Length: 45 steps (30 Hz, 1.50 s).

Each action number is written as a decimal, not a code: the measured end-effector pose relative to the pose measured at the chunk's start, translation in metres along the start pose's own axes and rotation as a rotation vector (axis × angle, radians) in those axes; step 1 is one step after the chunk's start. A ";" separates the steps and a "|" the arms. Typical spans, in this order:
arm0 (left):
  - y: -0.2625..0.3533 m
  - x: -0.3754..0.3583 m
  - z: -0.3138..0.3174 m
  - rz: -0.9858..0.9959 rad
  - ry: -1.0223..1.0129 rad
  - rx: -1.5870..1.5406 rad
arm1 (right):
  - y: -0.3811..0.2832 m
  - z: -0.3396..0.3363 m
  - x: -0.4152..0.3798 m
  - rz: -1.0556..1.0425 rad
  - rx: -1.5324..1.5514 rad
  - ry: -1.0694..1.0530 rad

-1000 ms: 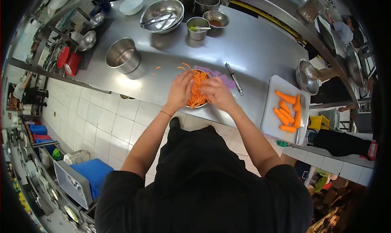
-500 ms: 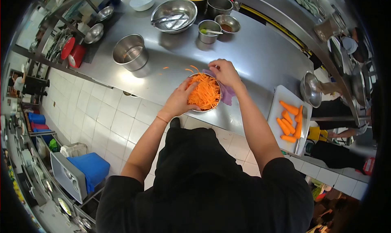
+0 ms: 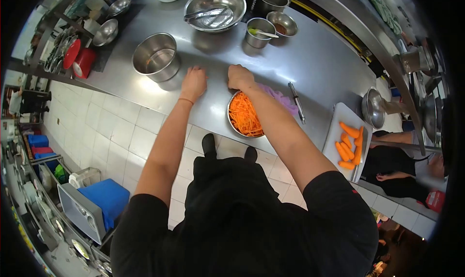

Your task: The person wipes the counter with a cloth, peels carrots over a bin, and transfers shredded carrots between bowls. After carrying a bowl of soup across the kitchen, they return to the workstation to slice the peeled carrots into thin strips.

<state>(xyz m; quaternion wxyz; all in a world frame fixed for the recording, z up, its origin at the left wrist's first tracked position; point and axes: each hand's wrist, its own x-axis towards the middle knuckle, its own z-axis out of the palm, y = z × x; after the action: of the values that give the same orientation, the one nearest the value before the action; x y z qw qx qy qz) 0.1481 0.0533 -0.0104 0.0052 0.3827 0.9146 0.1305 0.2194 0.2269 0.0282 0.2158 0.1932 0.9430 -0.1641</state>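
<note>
A round metal bowl point(image 3: 229, 116) heaped with shredded carrot point(image 3: 246, 116) stands at the table's near edge, partly behind my right forearm. Just beyond its far rim, my right hand point(image 3: 240, 77) is closed, knuckles up, low over the tabletop. My left hand point(image 3: 194, 83) is also closed, between the bowl and a deep steel pot point(image 3: 156, 56). A speck of orange shows beside its fingers. What either hand pinches is hidden. Crumpled purple material point(image 3: 283, 99) lies right of the bowl, with a slim black-and-silver utensil point(image 3: 297, 102), perhaps a peeler, beside it.
Whole peeled carrots point(image 3: 346, 148) lie on a white cutting board point(image 3: 333, 131) at the right. Toward the back are a wide steel bowl point(image 3: 235, 3) with tongs, a small pot point(image 3: 258, 40) with a spoon and a small bowl point(image 3: 289, 25). Another person's arm point(image 3: 395, 176) shows far right.
Both hands have left the bowl. My left hand moved away toward the pot and closed; my right moved left across the bowl's far side. The slim utensil has come into sight.
</note>
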 end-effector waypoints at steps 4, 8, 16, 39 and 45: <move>0.000 0.008 0.002 0.229 -0.079 0.196 | 0.030 -0.008 0.000 0.040 0.008 0.139; 0.004 0.004 -0.006 0.341 -0.182 0.234 | 0.060 -0.070 -0.061 -0.103 0.143 0.033; 0.030 -0.009 -0.025 0.360 -0.107 0.218 | 0.114 -0.055 -0.115 -0.119 0.416 0.241; 0.076 -0.084 -0.047 -0.590 -0.441 -1.564 | 0.160 0.104 -0.113 -0.265 0.595 0.609; 0.117 -0.013 -0.041 -0.540 -0.335 -1.596 | 0.167 0.167 -0.236 -0.415 0.318 0.671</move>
<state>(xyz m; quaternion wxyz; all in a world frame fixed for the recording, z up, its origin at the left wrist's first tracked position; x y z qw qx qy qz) 0.2347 0.1129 0.0568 0.4388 0.0481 0.5961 0.6707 0.5459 0.2373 -0.0413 -0.1734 0.0728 0.9428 -0.2754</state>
